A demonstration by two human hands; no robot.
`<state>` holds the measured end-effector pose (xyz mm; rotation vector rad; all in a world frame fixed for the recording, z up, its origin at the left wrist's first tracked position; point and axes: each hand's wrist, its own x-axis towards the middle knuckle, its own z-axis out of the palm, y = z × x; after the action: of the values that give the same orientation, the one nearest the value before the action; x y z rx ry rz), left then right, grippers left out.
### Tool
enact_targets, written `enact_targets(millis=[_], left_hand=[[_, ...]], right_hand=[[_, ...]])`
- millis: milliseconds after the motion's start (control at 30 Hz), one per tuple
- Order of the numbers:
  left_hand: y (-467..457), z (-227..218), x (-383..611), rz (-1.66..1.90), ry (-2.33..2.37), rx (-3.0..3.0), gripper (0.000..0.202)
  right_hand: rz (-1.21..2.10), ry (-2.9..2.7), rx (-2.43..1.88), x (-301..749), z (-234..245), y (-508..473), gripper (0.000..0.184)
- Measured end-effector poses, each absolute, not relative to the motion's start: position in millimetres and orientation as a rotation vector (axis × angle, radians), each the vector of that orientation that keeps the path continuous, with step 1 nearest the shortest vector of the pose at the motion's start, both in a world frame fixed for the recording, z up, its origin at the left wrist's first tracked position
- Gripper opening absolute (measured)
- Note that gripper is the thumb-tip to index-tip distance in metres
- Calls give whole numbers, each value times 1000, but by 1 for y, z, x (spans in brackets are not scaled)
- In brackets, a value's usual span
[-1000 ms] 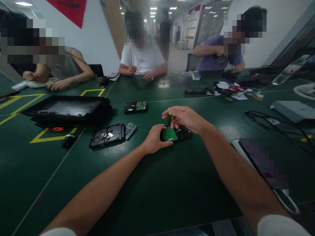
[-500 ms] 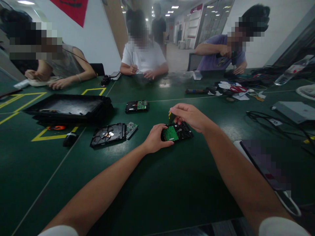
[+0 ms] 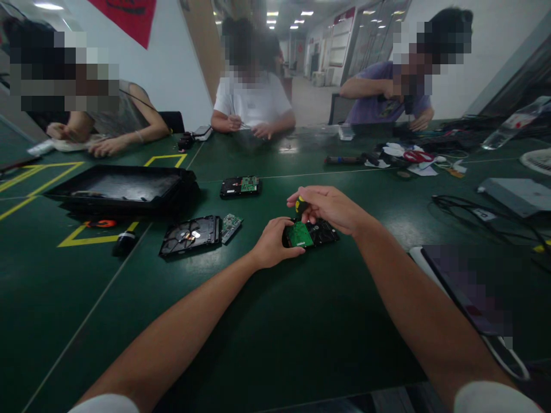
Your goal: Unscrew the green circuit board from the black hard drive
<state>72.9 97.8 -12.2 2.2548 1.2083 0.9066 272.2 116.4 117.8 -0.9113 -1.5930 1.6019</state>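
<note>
A black hard drive [image 3: 323,232] with a green circuit board [image 3: 300,234] on its upper face lies on the table before me. My left hand [image 3: 275,244] grips its left end, thumb on the near edge and fingers on the far edge. Over the board, my right hand [image 3: 329,207] holds a short black and yellow screwdriver [image 3: 301,206], upright, its handle between thumb and fingers. The screwdriver's tip is hidden. To the left lies a second hard drive [image 3: 189,236], with a loose circuit board [image 3: 231,227] at its right end. A third hard drive [image 3: 240,187] lies farther back.
A black flat-screen panel [image 3: 120,186] lies at the left, near a black roll-like object [image 3: 124,244]. On the right are a grey metal box [image 3: 516,194], black cables [image 3: 469,207] and a dark flat device [image 3: 460,287]. Several people sit across the green table [image 3: 258,321].
My right fingers have shifted on the screwdriver, and more of its yellow and black handle shows. The left hand still holds the drive in place.
</note>
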Motion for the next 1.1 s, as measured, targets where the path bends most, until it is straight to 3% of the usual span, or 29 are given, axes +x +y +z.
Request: enact_targets(millis=[267,600,800,1100], left_hand=[[98,-14,73,894,1211,2254,74],[98,-13,72,915,1204,2259,72],[98,-14,72,918,1196,2260,72],[97,-11,73,907,1199,2256,75]], right_hand=[[1676,-1514,-864,274,115,117,19],[1268,-1657,-1087,280,115,126,17],[1410,-1614,-1062,274,117,120,9],[1685,-1553,-857,272,117,114,22]])
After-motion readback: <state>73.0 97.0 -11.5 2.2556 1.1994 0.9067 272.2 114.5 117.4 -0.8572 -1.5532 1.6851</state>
